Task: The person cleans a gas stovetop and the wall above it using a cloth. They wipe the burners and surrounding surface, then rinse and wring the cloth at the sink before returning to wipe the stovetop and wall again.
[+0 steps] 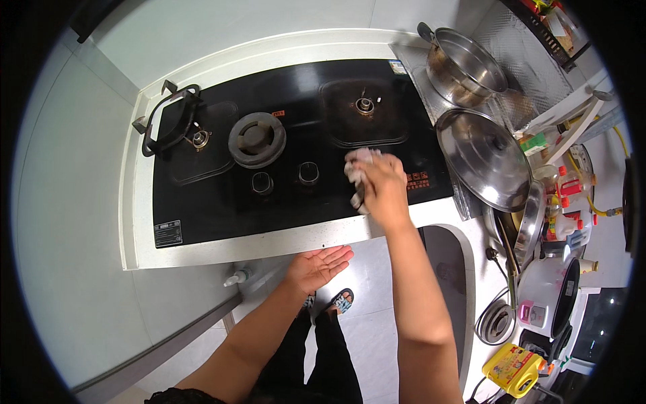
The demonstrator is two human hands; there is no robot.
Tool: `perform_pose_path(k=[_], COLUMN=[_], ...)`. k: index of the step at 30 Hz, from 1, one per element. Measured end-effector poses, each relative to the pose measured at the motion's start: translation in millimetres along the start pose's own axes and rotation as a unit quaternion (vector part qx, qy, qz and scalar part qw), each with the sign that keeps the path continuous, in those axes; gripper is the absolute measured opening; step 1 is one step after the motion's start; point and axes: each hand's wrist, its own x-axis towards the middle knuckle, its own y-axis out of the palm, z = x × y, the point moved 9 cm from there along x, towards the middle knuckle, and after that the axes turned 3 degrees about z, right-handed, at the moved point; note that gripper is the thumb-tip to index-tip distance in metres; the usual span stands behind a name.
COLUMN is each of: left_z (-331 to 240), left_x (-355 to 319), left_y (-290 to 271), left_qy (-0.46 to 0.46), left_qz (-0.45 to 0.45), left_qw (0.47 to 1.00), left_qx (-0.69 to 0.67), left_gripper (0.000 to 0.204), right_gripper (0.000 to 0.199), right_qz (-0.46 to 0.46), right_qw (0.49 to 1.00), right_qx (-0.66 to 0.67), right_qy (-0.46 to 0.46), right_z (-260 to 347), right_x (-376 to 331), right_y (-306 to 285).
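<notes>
A black glass gas hob (222, 215) is set into the white counter. My right hand (385, 188) presses a crumpled pale cloth (359, 176) onto its front right part, just below the right burner (365, 105). That burner stands bare, without cap or grate. My left hand (320, 268) is palm up at the counter's front edge, fingers stretched out and nothing in it. On the glass left of the cloth are two knobs (308, 174) and a round grey burner cap (257, 140). The left burner (200, 139) is bare too.
A black pan support (171, 121) leans at the hob's left end. Right of the hob stand a steel pot (464, 67) and a large steel lid (483, 159). Beyond are bottles (564, 225), a rice cooker (548, 296) and a yellow jug (515, 370).
</notes>
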Motion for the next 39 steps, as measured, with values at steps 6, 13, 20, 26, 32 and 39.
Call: perform_pose_path(k=[6, 13, 20, 26, 32, 39], left_z=[-4, -12, -7, -13, -10, -7], left_x=[3, -2, -2, -7, 4, 0], left_y=[-10, -29, -12, -16, -9, -19], left_qy=[-0.002, 0.019, -0.015, -0.007, 0.016, -0.001], left_qz=[0.039, -0.054, 0.011, 0.036, 0.097, 0.017], left_qw=[0.999, 0.998, 1.0, 0.999, 0.994, 1.0], left_qx=[0.015, -0.029, 0.023, 0.009, -0.048, 0.018], left_gripper=[0.049, 0.048, 0.049, 0.05, 0.04, 0.05], right_gripper=[0.031, 0.023, 0.036, 0.038, 0.024, 0.046], right_qz=[0.045, 0.074, 0.096, 0.005, 0.013, -0.052], right_qw=[0.991, 0.98, 0.989, 0.993, 0.995, 0.976], right_qx=[-0.1, -0.016, -0.115, -0.118, -0.028, -0.176], right_qy=[-0.08, -0.183, -0.015, -0.015, -0.09, 0.115], right_z=[42, 75, -18, 48, 93, -2], right_x=[-20, -71, 39, -31, -112, -116], right_y=[53, 43, 59, 54, 43, 7])
